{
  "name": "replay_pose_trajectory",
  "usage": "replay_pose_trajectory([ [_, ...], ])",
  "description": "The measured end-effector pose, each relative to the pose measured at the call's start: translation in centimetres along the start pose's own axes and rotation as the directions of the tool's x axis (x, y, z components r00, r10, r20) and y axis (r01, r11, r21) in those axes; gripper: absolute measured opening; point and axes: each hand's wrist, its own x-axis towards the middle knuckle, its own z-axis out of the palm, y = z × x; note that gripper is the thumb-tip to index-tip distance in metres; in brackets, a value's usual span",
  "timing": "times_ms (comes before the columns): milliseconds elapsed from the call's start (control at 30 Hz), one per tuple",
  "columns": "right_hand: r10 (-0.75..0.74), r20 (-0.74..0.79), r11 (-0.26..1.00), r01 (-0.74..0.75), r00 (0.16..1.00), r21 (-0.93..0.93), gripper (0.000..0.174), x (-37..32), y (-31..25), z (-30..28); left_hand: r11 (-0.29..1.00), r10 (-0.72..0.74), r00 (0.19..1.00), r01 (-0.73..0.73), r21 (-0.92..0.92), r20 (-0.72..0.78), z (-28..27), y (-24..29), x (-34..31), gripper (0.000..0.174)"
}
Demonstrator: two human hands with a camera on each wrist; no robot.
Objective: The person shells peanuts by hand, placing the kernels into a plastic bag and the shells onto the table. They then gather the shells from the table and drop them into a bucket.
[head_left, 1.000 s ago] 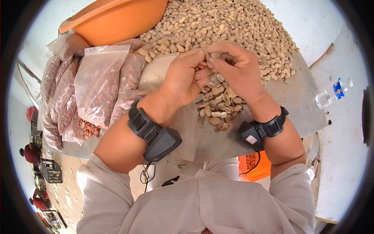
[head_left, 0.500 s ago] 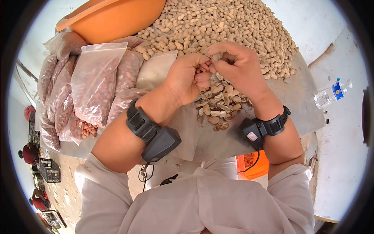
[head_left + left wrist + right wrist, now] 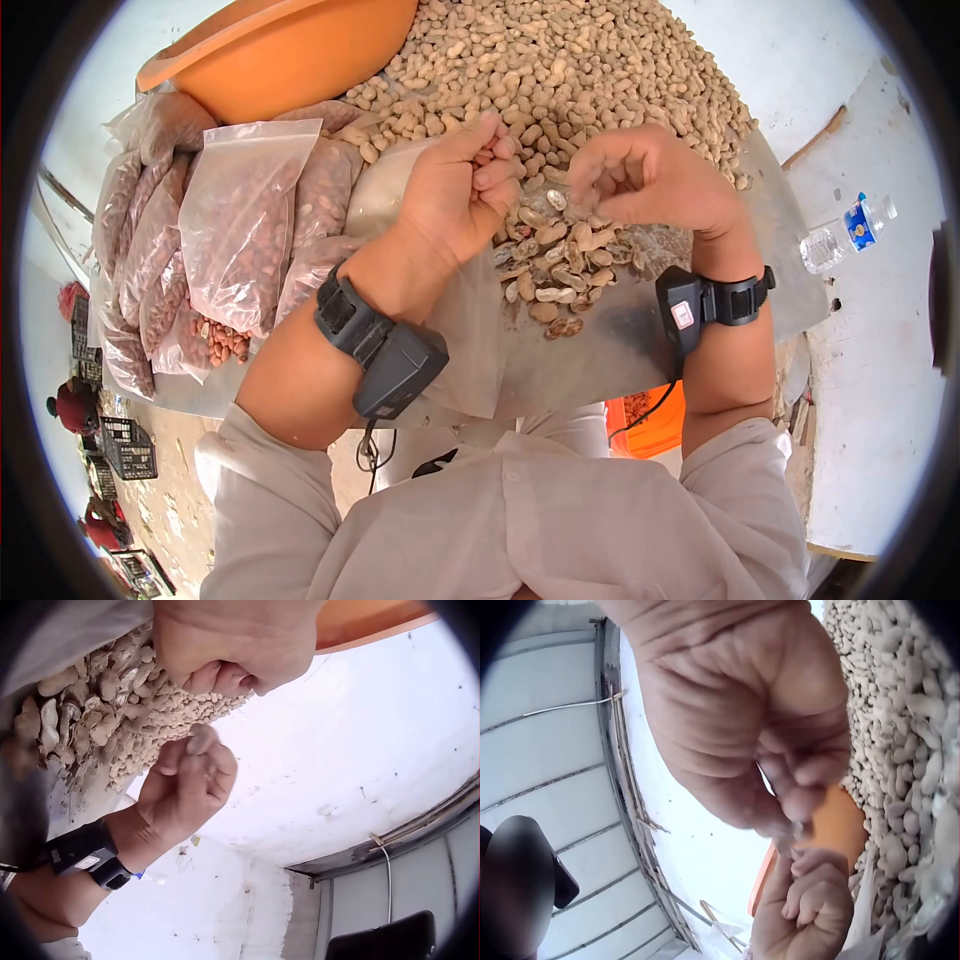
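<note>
Done: kernels (image 3: 238, 265) bagged at 10 o'clock | Remaining: peanut heap (image 3: 590, 75) unshelled at 1 o'clock | Left hand (image 3: 452, 195): fingers curled, contents cannot be told | Right hand (image 3: 672, 185): apparent shell fragment (image 3: 201, 740) pinched by fingers

Heaped peanuts (image 3: 590, 65), bagged kernels (image 3: 238, 225) and black crates (image 3: 128, 448) suggest a small peanut workshop

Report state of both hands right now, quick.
Left hand: closed, apparently round peanut kernels.
Right hand: closed, pinching what looks like a peanut shell.
</note>
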Motion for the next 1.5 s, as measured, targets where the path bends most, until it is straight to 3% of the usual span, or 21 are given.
replay_pose_trajectory([
  [100, 0.04, -0.07, 0.954, -0.058, 0.997, -0.293, 0.016, 0.4, 0.6, -0.5, 0.999, 0.038, 0.997, -0.041, -0.034, -0.07, 0.2, 0.1, 0.1, 0.02],
  [200, -0.053, -0.213, 0.871, -0.059, 0.976, -0.488, 0.019, 1.8, 3.2, 0.0, 0.998, 0.047, 0.989, -0.052, -0.039, -0.139, 0.6, 0.0, 0.1, 0.021],
  [333, -0.053, -0.208, 0.66, -0.122, 0.977, -0.741, 0.023, 3.2, 4.5, 0.8, 0.998, 0.056, 0.986, -0.06, -0.017, -0.157, 1.0, 0.0, 0.0, 0.022],
  [400, -0.069, -0.206, 0.561, -0.133, 0.976, -0.817, 0.025, 3.5, 4.7, 1.3, 0.999, 0.032, 0.996, -0.034, -0.022, -0.08, 0.3, 0.1, 0.2, 0.021],
  [500, -0.017, -0.239, 0.532, -0.194, 0.971, -0.825, 0.029, 3.6, 4.2, 1.9, 0.997, 0.042, 0.995, -0.035, 0.069, -0.094, 0.4, -0.1, 0.0, 0.018],
  [600, -0.163, -0.227, 0.571, -0.095, 0.96, -0.815, 0.026, 3.6, 4.7, 1.6, 0.981, 0.093, 0.99, -0.073, 0.178, -0.11, 0.8, -0.4, -0.1, 0.015],
  [700, -0.197, -0.293, 0.883, 0.039, 0.935, -0.467, 0.023, 3.2, 3.2, 1.5, 0.955, 0.15, 0.982, -0.114, 0.274, -0.114, 1.1, -0.5, -0.5, 0.018],
  [767, -0.074, -0.362, 0.997, 0.066, 0.929, -0.036, 0.021, 2.8, 2.6, 1.3, 0.934, 0.177, 0.978, -0.132, 0.331, -0.109, 1.5, -0.7, -0.6, 0.02],
  [800, -0.005, -0.373, 0.979, 0.081, 0.928, 0.188, 0.02, 2.6, 2.4, 1.3, 0.924, 0.185, 0.978, -0.138, 0.357, -0.102, 1.6, -0.8, -0.7, 0.021],
  [900, -0.096, -0.419, 0.834, 0.303, 0.903, 0.462, 0.019, 2.8, 2.4, 1.8, 0.891, 0.204, 0.977, -0.161, 0.424, -0.056, 1.5, -1.2, -0.8, 0.023],
  [933, -0.06, -0.428, 0.819, 0.289, 0.902, 0.495, 0.017, 2.8, 1.7, 2.2, 0.88, 0.207, 0.978, -0.168, 0.444, -0.039, 1.5, -1.3, -0.9, 0.023],
  [1133, -0.025, -0.369, 0.865, 0.205, 0.929, 0.457, 0.017, 3.0, 2.4, 3.1, 0.758, 0.315, 0.947, -0.286, 0.586, 0.054, 1.6, -1.6, -1.0, 0.026],
  [1233, -0.057, -0.492, 0.904, 0.255, 0.869, 0.344, 0.019, 3.1, 2.0, 4.0, 0.668, 0.369, 0.926, -0.322, 0.67, 0.077, 1.3, -1.6, -0.9, 0.023],
  [1333, -0.18, -0.486, 0.972, 0.23, 0.855, 0.046, 0.02, 3.0, 2.0, 4.0, 0.552, 0.392, 0.905, -0.378, 0.743, 0.168, 1.8, -1.7, -1.1, 0.022],
  [1433, -0.386, -0.419, 0.916, 0.288, 0.822, -0.28, 0.024, 3.0, 2.1, 3.8, 0.484, 0.377, 0.917, -0.314, 0.817, 0.129, 1.2, -1.6, -1.0, 0.015],
  [1500, -0.382, -0.378, 0.907, 0.264, 0.844, -0.328, 0.025, 2.7, 1.5, 3.7, 0.432, 0.378, 0.915, -0.309, 0.847, 0.141, 0.7, -1.5, -0.7, 0.013],
])
